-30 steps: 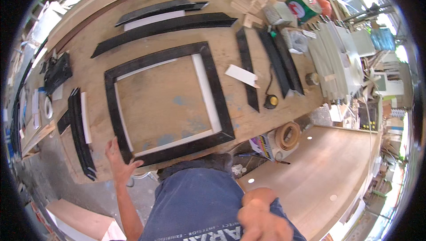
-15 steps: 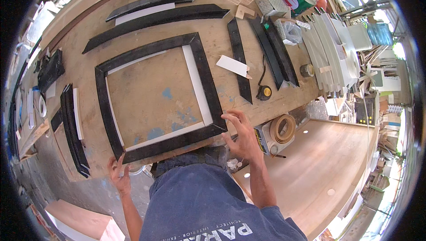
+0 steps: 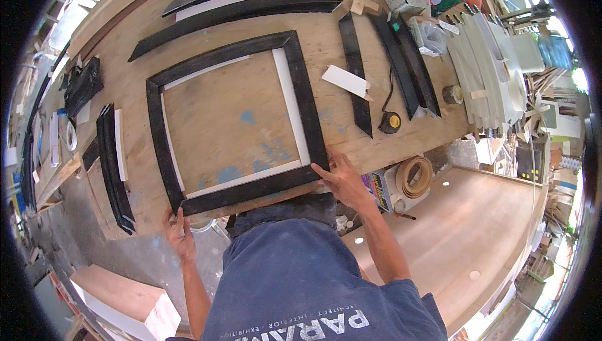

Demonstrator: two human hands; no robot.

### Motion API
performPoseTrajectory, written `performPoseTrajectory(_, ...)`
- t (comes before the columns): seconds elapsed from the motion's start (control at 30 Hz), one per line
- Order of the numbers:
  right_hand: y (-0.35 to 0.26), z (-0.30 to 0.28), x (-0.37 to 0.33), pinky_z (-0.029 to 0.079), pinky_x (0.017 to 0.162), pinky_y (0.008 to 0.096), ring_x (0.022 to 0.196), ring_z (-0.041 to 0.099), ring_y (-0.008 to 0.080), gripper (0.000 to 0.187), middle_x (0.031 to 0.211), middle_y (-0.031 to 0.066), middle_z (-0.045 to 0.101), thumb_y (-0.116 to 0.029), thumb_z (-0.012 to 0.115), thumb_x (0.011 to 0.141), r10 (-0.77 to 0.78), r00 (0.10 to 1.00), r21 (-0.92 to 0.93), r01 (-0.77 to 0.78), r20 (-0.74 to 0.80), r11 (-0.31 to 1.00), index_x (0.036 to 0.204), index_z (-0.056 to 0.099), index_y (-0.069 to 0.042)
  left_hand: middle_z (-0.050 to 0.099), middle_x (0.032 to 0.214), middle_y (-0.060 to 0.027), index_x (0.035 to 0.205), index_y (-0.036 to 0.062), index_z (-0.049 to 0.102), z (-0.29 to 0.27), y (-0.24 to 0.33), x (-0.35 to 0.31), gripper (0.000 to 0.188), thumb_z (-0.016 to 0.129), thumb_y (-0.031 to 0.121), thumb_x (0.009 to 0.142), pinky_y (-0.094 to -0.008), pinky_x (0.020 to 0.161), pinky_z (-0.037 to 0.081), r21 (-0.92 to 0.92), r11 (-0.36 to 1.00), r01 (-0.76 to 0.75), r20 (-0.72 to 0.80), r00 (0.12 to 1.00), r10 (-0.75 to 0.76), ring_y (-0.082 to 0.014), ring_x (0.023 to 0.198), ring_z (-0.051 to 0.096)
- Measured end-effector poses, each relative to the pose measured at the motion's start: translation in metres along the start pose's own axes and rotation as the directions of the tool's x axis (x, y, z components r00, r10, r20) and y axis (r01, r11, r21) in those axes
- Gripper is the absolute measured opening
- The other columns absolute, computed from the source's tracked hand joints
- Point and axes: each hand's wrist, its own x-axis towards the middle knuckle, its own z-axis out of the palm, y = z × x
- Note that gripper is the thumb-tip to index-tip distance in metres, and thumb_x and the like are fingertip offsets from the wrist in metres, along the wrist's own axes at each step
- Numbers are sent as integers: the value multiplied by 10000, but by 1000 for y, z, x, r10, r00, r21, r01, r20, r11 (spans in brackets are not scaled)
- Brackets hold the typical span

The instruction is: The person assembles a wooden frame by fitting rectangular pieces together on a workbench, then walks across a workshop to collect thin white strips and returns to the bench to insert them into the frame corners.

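Observation:
A square black frame (image 3: 308,99) with white inner strips lies flat on the wooden workbench (image 3: 229,109). Its mitred lower-left corner is pinched by my left hand (image 3: 181,239), with thumb and forefinger at the joint. At the lower-right corner, my right hand (image 3: 343,180) grips the frame, the thumb on top and the fingers along the outer edge. Whatever the fingers touch below the corners is hidden. Through the frame's opening, bench wood with blue paint marks shows.
Loose black mouldings (image 3: 235,19) lie beyond the frame, with others (image 3: 115,168) at left and right. A white strip (image 3: 346,80), a tape measure (image 3: 390,122) and a small tin (image 3: 452,95) are to the right. A coil of edging (image 3: 414,177) sits beside a wooden panel (image 3: 433,234).
The whole view has shifted, placing the bench slightly higher and farther right. My right hand has closed onto the frame's corner, while my left hand stays at the other near corner.

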Motion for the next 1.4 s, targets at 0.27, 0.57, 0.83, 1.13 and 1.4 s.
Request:
performPoseTrajectory(0.27,1,7,-9,517,979,495,1193,546,458,837,1579,264,380,-37,758,804,-34,999,-86,34,6,996,1530,487,-353,554,1347,-107,1296,132,735,1,-7,0,498,684,-131,876,-314,884,520,-10,999,-48,-36,998,48,-228,1077,627)
performPoseTrajectory(0.57,1,7,-9,524,961,468,1160,553,422,860,1585,238,395,-5,768,766,-28,1000,-86,28,5,996,1514,519,-348,592,1266,-90,1234,119,766,-8,2,9,478,703,-148,843,-303,860,521,16,999,-45,6,999,45,-201,1004,626)
performPoseTrajectory(0.83,8,23,-17,533,961,442,1161,562,414,894,1620,184,383,40,792,717,-38,992,32,42,-122,999,1491,546,-334,563,1294,-133,1272,102,736,-6,-14,7,465,723,-87,847,-339,915,499,17,1000,-20,52,998,19,-237,1051,612)
performPoseTrajectory(1.13,-10,48,-30,561,975,408,1191,653,359,450,1445,181,589,41,808,766,260,864,352,-104,-431,930,1191,745,-93,594,1293,-173,1139,36,744,25,122,64,404,834,121,755,-445,974,452,115,940,-322,120,943,309,-348,1218,547)
performPoseTrajectory(1.4,-18,52,-33,565,942,352,1169,685,276,343,1314,182,671,100,760,791,469,788,537,-214,-398,816,1114,741,-15,617,1207,-183,1233,3,675,173,234,82,508,832,206,795,-464,954,483,-273,711,-648,485,546,683,-361,1122,588)
